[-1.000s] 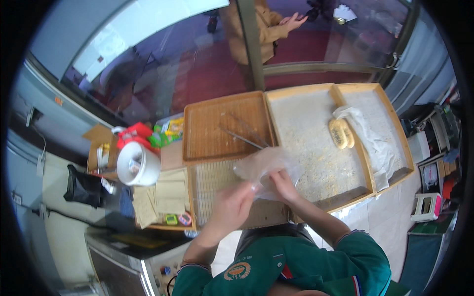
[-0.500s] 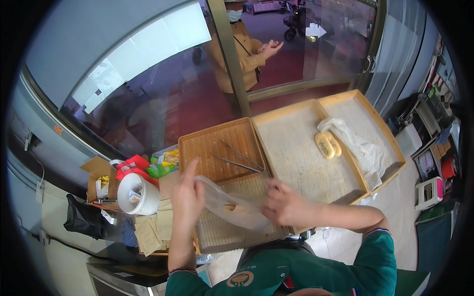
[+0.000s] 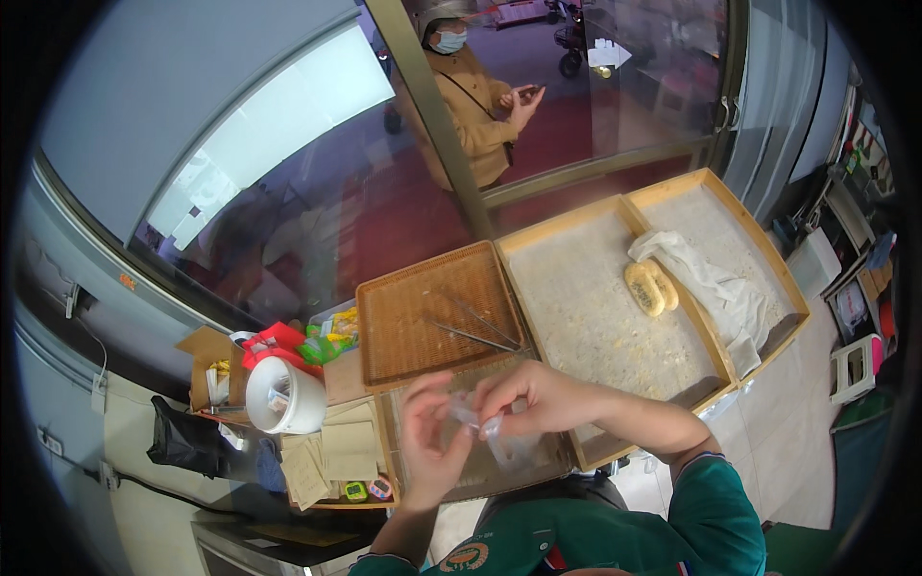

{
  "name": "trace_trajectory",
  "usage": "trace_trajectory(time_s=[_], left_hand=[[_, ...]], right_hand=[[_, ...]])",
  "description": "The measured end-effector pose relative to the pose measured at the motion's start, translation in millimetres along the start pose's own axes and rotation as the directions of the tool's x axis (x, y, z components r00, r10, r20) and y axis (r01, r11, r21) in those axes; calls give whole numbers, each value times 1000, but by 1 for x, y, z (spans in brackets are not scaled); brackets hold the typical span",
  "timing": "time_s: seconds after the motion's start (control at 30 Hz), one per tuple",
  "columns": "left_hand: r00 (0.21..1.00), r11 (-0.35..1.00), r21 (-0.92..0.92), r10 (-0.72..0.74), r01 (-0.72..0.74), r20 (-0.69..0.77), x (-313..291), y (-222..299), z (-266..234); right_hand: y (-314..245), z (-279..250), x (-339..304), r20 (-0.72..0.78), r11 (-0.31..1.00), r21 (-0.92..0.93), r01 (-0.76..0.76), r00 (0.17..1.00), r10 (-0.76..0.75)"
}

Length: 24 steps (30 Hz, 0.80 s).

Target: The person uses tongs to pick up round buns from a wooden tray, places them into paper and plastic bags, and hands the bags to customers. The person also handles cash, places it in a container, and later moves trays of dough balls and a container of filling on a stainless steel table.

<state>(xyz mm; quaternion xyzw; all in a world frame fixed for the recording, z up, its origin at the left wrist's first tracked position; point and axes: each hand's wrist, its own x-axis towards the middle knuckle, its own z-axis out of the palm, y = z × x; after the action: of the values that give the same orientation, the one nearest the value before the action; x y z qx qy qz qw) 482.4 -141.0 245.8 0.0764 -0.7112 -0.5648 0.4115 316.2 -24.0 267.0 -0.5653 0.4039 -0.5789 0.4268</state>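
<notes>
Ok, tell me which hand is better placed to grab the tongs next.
Probably the right hand: it is nearer the tongs, close to their joined end, though it and the left hand are both at the plastic bag.

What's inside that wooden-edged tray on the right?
Two oval bread rolls lie side by side near the wooden divider, with crumbs scattered about. A crumpled white cloth also lies there; whatever may be under it is covered, so I can't tell.
</notes>
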Motion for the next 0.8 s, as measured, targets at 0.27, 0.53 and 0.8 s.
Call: trace_trajectory(time_s=[0.27,0.53,0.8], left_hand=[[945,961,-265,15,76,327,-13,-52,52],[354,378,-157,-537,912,766,14,-80,111],[313,108,-298,-475,948,823,15,-91,147]], right_hand=[[-3,-40,-57,-268,1000,-15,12,963,-15],[-25,-40,-109,-353,851,-506,-140,934,-55],[-4,-47,-133,-455,877,-465,-117,882,-123]])
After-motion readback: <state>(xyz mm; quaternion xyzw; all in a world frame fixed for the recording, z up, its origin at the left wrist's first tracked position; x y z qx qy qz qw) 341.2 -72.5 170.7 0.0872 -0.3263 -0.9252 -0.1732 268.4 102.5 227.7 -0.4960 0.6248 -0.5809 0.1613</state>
